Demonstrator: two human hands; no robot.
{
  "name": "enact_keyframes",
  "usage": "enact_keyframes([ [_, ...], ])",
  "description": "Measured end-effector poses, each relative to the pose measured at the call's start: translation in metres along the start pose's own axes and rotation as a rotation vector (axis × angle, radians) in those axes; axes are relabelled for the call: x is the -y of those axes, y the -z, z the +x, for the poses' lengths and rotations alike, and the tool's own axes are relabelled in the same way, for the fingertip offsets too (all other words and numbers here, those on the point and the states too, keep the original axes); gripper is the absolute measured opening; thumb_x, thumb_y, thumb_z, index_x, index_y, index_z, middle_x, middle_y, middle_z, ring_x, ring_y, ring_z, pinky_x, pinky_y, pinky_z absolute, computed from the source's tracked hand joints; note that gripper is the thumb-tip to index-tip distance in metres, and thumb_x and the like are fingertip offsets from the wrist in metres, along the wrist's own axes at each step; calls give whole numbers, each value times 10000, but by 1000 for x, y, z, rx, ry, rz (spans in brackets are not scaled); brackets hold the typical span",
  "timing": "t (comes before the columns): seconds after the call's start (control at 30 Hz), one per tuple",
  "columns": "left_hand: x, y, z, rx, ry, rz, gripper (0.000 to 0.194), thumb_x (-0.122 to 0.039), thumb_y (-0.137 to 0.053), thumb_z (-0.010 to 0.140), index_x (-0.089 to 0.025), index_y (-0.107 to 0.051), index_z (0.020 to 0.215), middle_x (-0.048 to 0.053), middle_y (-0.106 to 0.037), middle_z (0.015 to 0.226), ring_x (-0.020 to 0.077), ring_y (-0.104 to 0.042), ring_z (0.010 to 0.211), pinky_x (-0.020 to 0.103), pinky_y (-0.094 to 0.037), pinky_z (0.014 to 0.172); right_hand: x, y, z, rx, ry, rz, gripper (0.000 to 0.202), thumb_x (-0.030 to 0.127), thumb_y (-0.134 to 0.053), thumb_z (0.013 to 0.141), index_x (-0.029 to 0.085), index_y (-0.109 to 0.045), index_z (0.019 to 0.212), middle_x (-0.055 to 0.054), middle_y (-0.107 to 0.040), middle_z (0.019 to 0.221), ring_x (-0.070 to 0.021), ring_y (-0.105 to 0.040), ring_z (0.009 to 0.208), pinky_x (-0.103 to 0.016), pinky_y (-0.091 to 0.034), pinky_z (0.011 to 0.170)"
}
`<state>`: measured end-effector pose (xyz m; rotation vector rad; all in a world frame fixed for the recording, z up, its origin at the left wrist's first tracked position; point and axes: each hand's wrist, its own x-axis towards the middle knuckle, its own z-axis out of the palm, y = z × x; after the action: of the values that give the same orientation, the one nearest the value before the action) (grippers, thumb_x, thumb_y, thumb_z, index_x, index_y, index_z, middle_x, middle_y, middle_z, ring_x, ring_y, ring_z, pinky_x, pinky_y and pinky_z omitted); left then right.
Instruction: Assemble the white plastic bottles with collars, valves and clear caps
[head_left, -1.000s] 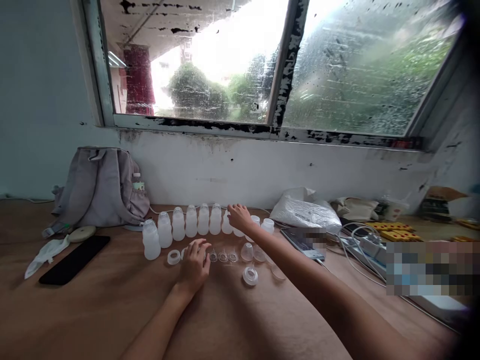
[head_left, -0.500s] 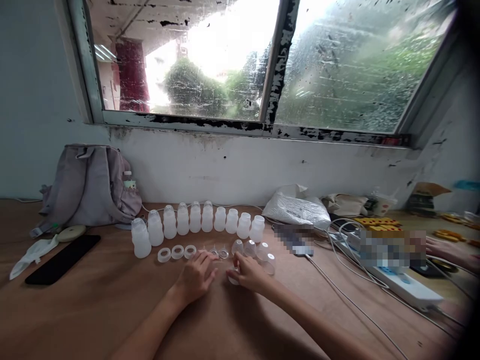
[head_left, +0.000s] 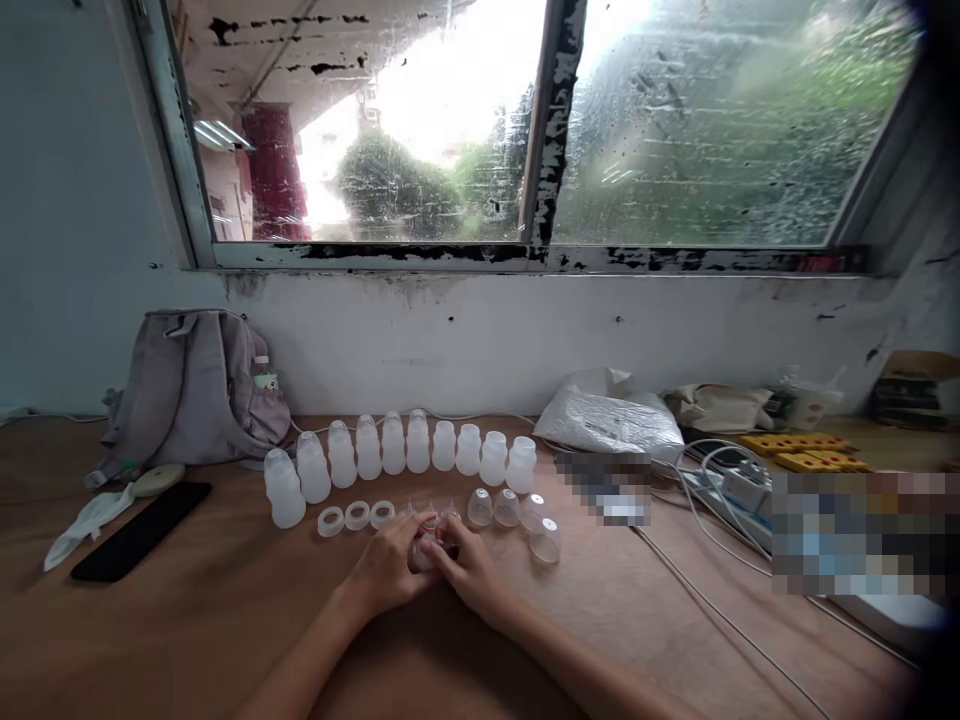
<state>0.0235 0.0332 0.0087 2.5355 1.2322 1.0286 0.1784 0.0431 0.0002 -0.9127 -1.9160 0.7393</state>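
Observation:
My left hand and my right hand meet near the table's middle, fingers wrapped round a small clear cup-like piece, mostly covered by them. Just beyond the fingertips lie small clear teats, partly hidden. White rings sit in a short row left of my hands. To the right stand several clear domed caps, one nearer to me. Behind everything, frosted bottles form a curved row; those on the left have clear caps on, those on the right look open-topped.
A black phone, a white cloth and a grey backpack are at the left. At the right are a silvery bag, cables, a power strip and yellow parts.
My right hand has moved left to meet my left hand, bringing the clear piece with it. My left hand has closed round that piece. The view has shifted slightly.

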Motion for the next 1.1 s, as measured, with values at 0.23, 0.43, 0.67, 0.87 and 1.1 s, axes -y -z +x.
enact_keyframes([
  [0.23,9,13,-3,32,-1,86,414,-288,-531,733,-208,-472,1134,60,-604,958,207,-548,880,345,-430,805,-9,5,5,-203,-85,99,106,289,-459,800,216,-420,867,30,-491,677,-124,-499,617,-223,-403,591],
  [0.43,47,48,-40,-14,115,160,525,-409,-539,750,-250,-385,1227,58,-589,1027,219,-536,956,358,-421,840,-20,-2,6,17,15,-143,211,131,-486,723,195,-519,921,20,-518,641,-123,-492,592,-210,-378,560],
  [0.67,70,71,-91,-17,271,245,340,-449,-526,748,-237,-503,1013,40,-598,1000,220,-543,937,354,-422,814,-22,-14,14,167,64,-335,328,107,-487,712,238,-529,1011,-2,-570,771,-131,-523,671,-218,-385,638],
  [0.87,73,72,-85,-67,223,409,293,-449,-517,747,-228,-542,939,39,-585,971,224,-536,916,337,-426,764,-23,-19,20,149,33,-299,358,143,-483,719,236,-473,1065,20,-574,722,-121,-535,648,-207,-380,619],
  [1.1,71,64,-74,-94,138,464,271,-309,-482,784,-235,-495,1044,55,-556,1036,229,-508,978,350,-403,813,-24,-16,21,102,27,-141,278,117,-464,701,190,-523,963,19,-581,683,-98,-504,556,-195,-372,543],
])
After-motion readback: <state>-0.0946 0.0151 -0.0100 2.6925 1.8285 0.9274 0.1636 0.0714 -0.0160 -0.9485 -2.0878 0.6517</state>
